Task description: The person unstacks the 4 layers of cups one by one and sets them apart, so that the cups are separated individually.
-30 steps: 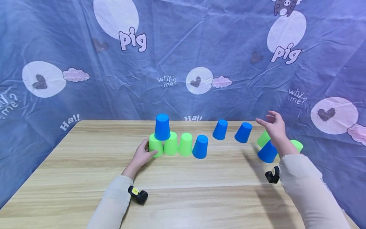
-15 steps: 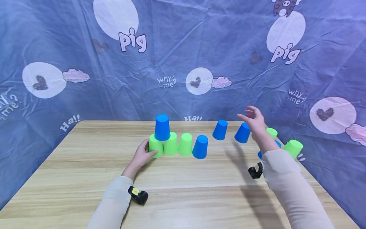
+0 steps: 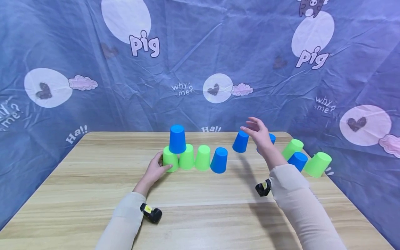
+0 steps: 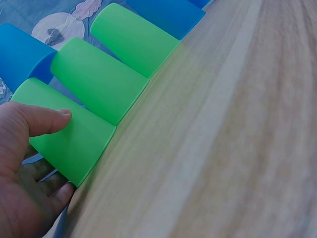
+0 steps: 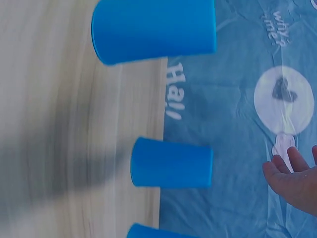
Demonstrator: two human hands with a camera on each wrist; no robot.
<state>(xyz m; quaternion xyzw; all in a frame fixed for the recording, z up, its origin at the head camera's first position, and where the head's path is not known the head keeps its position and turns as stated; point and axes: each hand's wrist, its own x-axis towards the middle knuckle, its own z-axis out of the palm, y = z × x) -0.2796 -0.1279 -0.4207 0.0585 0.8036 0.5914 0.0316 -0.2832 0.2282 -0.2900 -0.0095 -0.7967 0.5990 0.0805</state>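
My left hand (image 3: 155,168) holds the leftmost upside-down green cup (image 3: 170,161), thumb across its front and fingers curled around the far side in the left wrist view. Beside it stand a second green cup (image 3: 186,158), a third green cup (image 3: 202,158) and a blue cup (image 3: 219,160). A raised blue cup (image 3: 177,139) rests upside down across the tops of the first two green ones. My right hand (image 3: 260,135) hovers, fingers loosely spread, holding nothing. From the head camera its fingers overlap the top edge of a back blue cup (image 3: 240,143); the right wrist view shows them apart.
Another blue cup (image 3: 272,138) is partly hidden behind my right hand. Farther right stand a green cup (image 3: 293,147), a blue cup (image 3: 298,160) and a green cup (image 3: 318,165). A printed blue cloth (image 3: 200,45) hangs behind the wooden table (image 3: 193,215).
My right hand has moved left from above the right-hand cups to near the back blue cups. My left hand and the cups stay where they were.
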